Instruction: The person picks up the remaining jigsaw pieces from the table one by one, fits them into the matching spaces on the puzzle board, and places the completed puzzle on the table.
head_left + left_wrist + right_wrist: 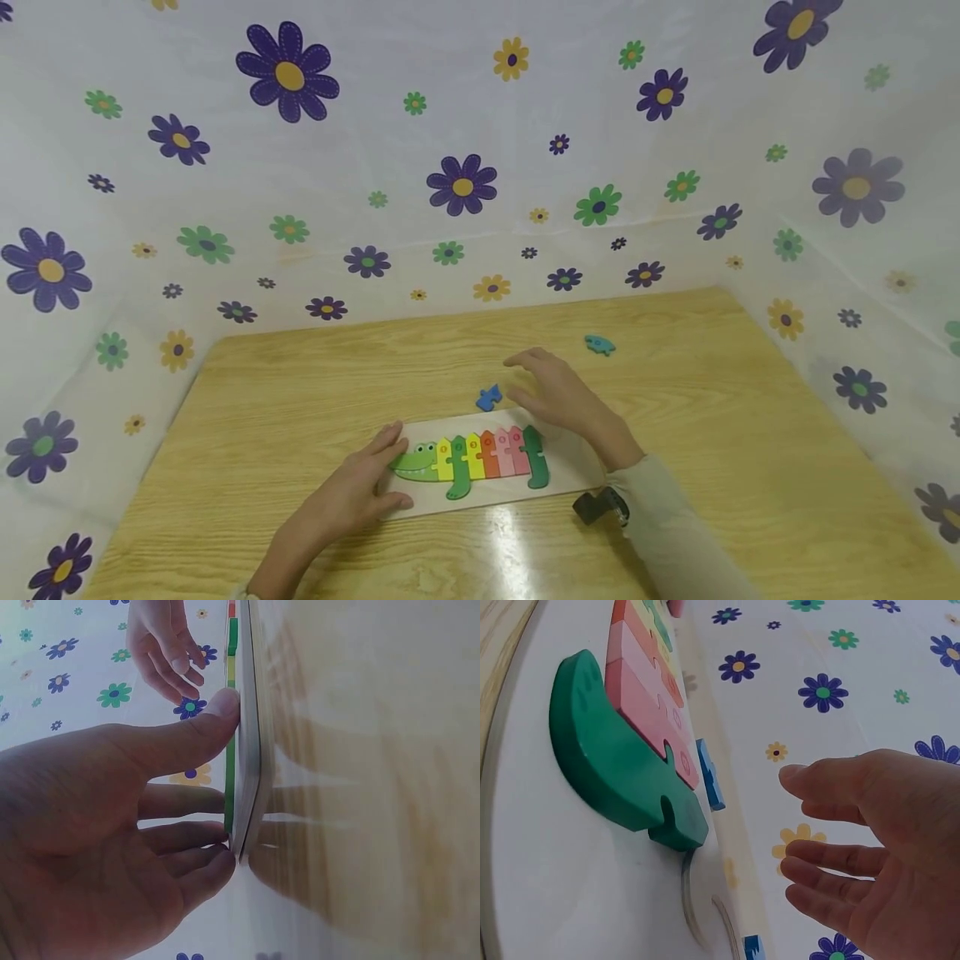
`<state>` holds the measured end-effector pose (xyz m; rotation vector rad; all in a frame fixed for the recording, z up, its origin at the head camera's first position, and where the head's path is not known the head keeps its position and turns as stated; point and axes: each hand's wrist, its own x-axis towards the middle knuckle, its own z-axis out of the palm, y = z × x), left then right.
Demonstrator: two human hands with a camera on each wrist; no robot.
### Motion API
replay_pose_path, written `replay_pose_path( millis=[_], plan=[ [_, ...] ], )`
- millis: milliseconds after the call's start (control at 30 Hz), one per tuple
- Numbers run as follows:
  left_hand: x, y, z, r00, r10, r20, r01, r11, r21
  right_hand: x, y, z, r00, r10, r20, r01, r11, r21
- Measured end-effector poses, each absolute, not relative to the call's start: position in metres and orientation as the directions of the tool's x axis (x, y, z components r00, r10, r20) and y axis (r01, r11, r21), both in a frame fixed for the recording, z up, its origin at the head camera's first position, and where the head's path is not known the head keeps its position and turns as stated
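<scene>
A wooden crocodile puzzle board (570,467) lies on the table with a green head and colourful numbered body pieces set in it. My left hand (360,487) rests on its left end, thumb near the front edge and fingertips by the head; the left wrist view shows the thumb (223,705) at the top face. Over the board's right part hovers my right hand (558,396), fingers spread and holding nothing. Just left of its fingertips, behind the board, lies a blue puzzle piece (489,397). A dark green leg piece (607,750) sits beside the bare right end.
A teal puzzle piece (599,344) lies farther back on the wood-grain table (300,375), to the right. White flower-printed sheeting (420,142) walls the table at the back and both sides. A black strap device (600,506) is by the right wrist.
</scene>
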<state>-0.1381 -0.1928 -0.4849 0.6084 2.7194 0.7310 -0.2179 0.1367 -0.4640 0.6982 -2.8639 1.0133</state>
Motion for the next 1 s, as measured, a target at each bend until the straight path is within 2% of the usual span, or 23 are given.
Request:
replay_pose_path(
  millis=[1000],
  plan=[
    [-0.14,-0.19,-0.484,-0.855,0.502,-0.127,0.373,0.768,0.521,-0.231,0.119,-0.469,-0.89,-0.452,0.059,-0.414,0.747,-0.519]
  ],
)
